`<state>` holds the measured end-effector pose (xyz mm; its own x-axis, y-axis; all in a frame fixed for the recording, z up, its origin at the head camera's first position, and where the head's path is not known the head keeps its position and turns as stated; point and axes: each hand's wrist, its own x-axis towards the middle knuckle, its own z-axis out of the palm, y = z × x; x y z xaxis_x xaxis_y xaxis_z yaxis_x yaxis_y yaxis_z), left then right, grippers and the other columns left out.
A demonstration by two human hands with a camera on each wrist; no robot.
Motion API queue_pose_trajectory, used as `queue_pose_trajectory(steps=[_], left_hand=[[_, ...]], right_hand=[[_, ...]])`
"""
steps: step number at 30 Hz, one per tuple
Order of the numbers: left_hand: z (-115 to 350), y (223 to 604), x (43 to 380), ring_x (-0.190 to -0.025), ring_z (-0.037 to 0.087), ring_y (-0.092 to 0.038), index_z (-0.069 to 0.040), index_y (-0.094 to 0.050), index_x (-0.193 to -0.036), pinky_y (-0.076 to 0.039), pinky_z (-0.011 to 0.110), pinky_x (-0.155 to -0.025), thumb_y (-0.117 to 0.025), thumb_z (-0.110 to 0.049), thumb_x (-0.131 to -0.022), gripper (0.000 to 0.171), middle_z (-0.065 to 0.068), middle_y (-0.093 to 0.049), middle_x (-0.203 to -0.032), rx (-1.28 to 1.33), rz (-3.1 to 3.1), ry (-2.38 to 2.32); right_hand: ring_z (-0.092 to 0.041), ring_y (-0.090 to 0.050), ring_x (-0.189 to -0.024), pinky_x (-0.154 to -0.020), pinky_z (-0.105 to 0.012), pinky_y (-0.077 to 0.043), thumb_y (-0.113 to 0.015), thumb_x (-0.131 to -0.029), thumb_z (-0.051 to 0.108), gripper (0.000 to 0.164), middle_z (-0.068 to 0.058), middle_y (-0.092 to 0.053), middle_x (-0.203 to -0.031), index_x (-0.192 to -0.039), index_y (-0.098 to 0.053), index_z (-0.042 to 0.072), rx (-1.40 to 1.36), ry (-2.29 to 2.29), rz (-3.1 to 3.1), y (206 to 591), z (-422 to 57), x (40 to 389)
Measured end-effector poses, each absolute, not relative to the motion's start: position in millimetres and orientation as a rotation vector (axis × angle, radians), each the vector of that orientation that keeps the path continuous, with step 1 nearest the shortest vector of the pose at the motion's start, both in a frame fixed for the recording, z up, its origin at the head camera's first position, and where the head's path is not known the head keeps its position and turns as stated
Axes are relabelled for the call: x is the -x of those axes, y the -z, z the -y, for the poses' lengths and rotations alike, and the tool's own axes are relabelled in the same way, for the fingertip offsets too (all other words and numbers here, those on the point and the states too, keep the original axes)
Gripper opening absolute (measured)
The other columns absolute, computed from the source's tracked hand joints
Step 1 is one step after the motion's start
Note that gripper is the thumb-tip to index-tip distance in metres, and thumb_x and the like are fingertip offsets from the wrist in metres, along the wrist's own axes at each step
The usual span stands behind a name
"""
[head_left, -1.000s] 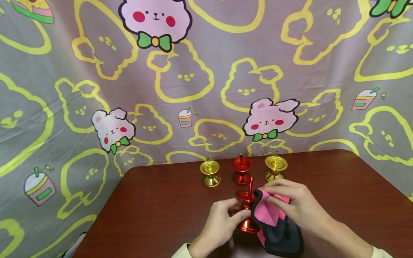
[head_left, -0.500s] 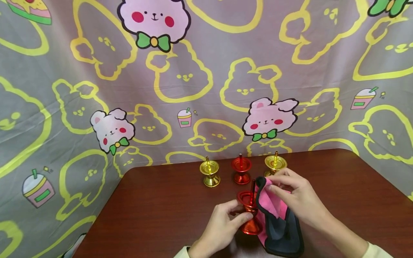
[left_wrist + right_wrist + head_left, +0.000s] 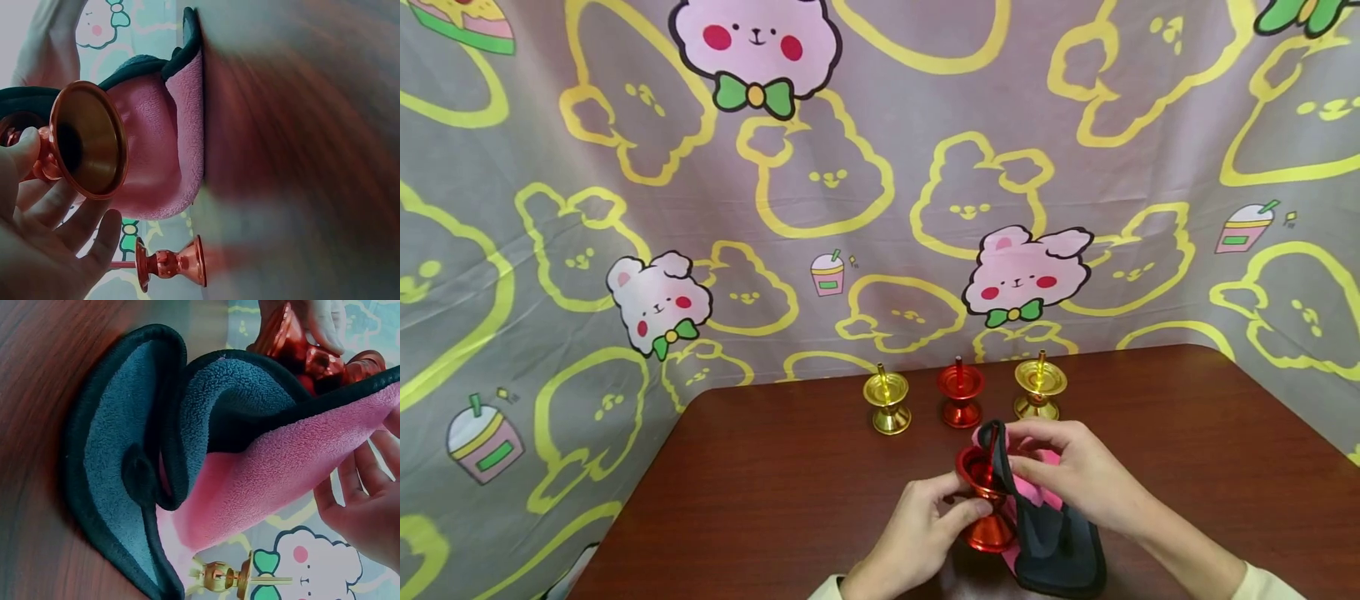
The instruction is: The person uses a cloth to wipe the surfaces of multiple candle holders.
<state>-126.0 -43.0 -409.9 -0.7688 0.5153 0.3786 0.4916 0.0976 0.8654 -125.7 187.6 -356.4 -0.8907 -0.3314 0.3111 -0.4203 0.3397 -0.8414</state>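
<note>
My left hand grips a shiny red candle holder by its stem, thumb in front. The holder is lifted and tilts, and its hollow base shows in the left wrist view. My right hand pinches the upper edge of a cleaning cloth, pink on one side and dark grey on the other, with a black border. A folded edge of this cloth lies against the holder's dish and spike, partly covering them. The cloth's lower part rests on the table in folds.
Behind the hands, a gold candle holder, a red one and another gold one stand in a row on the dark wooden table. A patterned curtain hangs close behind the table.
My right hand has risen, then lowered again, folding the cloth's edge over to its dark side against the spike. My left hand has shifted the holder slightly right and tilted it.
</note>
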Motion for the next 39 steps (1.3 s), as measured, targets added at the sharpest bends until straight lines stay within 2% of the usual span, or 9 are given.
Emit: queue_pose_trajectory(steps=[4,13,18,21,24,27,33,39], left_hand=[[44.4,412.1,126.3,-0.088,0.003,-0.067,-0.011,-0.073,-0.112,-0.056,0.024,-0.075,-0.067,-0.021,-0.097,0.019,-0.005,-0.074,-0.097,-1.102,-2.311,-1.776],[46.8,413.4,126.0,-0.094,0.002,-0.064,-0.011,-0.073,-0.11,-0.054,0.023,-0.08,-0.063,-0.022,-0.099,0.018,-0.005,-0.073,-0.102,-1.224,-2.353,-1.699],[45.6,413.3,125.0,-0.091,-0.001,-0.062,-0.011,-0.073,-0.107,-0.051,0.018,-0.077,-0.063,-0.021,-0.099,0.015,-0.004,-0.073,-0.098,-1.29,-2.446,-1.641],[44.1,412.7,124.6,-0.083,-0.005,-0.058,-0.015,-0.073,-0.105,-0.048,0.014,-0.071,-0.064,-0.023,-0.099,0.013,-0.01,-0.071,-0.091,-1.346,-2.583,-1.543],[43.4,412.1,122.9,-0.074,-0.006,-0.051,-0.021,-0.072,-0.1,-0.042,0.012,-0.064,-0.063,-0.028,-0.099,0.011,-0.016,-0.063,-0.082,-1.323,-2.715,-1.424],[43.3,412.4,121.5,-0.072,-0.004,-0.048,-0.023,-0.07,-0.099,-0.039,0.014,-0.064,-0.063,-0.03,-0.1,0.011,-0.017,-0.057,-0.079,-1.261,-2.757,-1.372],[42.7,414.1,121.7,-0.08,-0.003,-0.056,-0.015,-0.069,-0.103,-0.049,0.016,-0.07,-0.064,-0.019,-0.099,0.007,-0.011,-0.063,-0.089,-1.162,-2.505,-1.578],[47.5,409.7,119.4,-0.09,0.001,-0.063,-0.014,-0.07,-0.114,-0.053,0.022,-0.081,-0.071,-0.019,-0.096,0.02,-0.008,-0.069,-0.099,-0.971,-2.282,-1.659]], right_hand=[[-0.028,-0.059,-0.106,-0.087,-0.047,-0.049,-0.078,-0.09,0.024,0.03,0.003,-0.071,-0.112,-0.119,-0.073,0.018,-0.728,-1.625,2.579,353.3,-189.3,127.0],[-0.024,-0.057,-0.09,-0.068,-0.035,-0.051,-0.08,-0.087,0.023,0.022,0.001,-0.068,-0.095,-0.107,-0.073,0.019,-0.838,-1.571,2.659,350.9,-186.8,131.0],[-0.024,-0.061,-0.084,-0.061,-0.033,-0.054,-0.08,-0.088,0.021,0.021,-0.002,-0.069,-0.093,-0.107,-0.073,0.016,-0.858,-1.593,2.689,350.7,-183.4,133.9],[-0.023,-0.063,-0.08,-0.059,-0.031,-0.054,-0.077,-0.089,0.018,0.017,-0.004,-0.07,-0.092,-0.105,-0.073,0.012,-0.853,-1.66,2.694,351.3,-183.0,135.5],[-0.019,-0.063,-0.071,-0.051,-0.027,-0.049,-0.074,-0.091,0.013,0.015,-0.007,-0.071,-0.089,-0.104,-0.073,0.007,-0.841,-1.748,2.686,352.3,-183.7,136.7],[-0.013,-0.057,-0.06,-0.045,-0.023,-0.043,-0.073,-0.091,0.013,0.014,-0.008,-0.068,-0.081,-0.103,-0.073,0.006,-0.805,-1.785,2.685,353.7,-184.2,136.7],[-0.008,-0.048,-0.052,-0.042,-0.024,-0.04,-0.072,-0.092,0.013,0.014,-0.008,-0.062,-0.07,-0.103,-0.073,0.006,-0.744,-1.806,2.691,356.9,-183.8,134.8],[-0.016,-0.051,-0.051,-0.043,-0.026,-0.043,-0.072,-0.091,0.012,0.014,-0.009,-0.063,-0.068,-0.103,-0.074,0.006,-0.75,-1.862,2.674,356.5,-185.4,132.9]])
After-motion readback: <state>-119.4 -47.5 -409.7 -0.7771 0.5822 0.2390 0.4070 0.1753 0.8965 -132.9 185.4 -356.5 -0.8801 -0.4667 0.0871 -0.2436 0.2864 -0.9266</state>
